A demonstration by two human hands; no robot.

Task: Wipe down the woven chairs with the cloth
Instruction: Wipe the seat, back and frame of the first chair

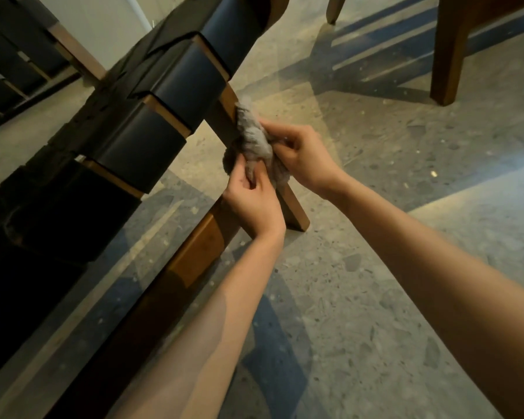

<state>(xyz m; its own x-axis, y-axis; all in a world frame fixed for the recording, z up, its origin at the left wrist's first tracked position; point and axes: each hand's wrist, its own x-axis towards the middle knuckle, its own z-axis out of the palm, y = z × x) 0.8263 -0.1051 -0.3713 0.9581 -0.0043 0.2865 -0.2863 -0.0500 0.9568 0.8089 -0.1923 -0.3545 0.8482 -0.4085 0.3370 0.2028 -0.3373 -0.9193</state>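
Note:
A woven chair (152, 116) with wide black straps over a brown wooden frame fills the left half of the head view. A crumpled grey cloth (254, 140) is bunched around its slanted wooden leg (295, 213), just below the seat rail. My left hand (250, 204) pinches the cloth's lower end from below. My right hand (300, 155) grips the cloth from the right, fingers curled round it. Part of the cloth is hidden behind the leg and my fingers.
A second wooden chair's legs (445, 58) stand on the speckled concrete floor (375, 267) at the upper right. Another woven chair (15, 62) shows at the far left. Open floor lies to the right of my hands.

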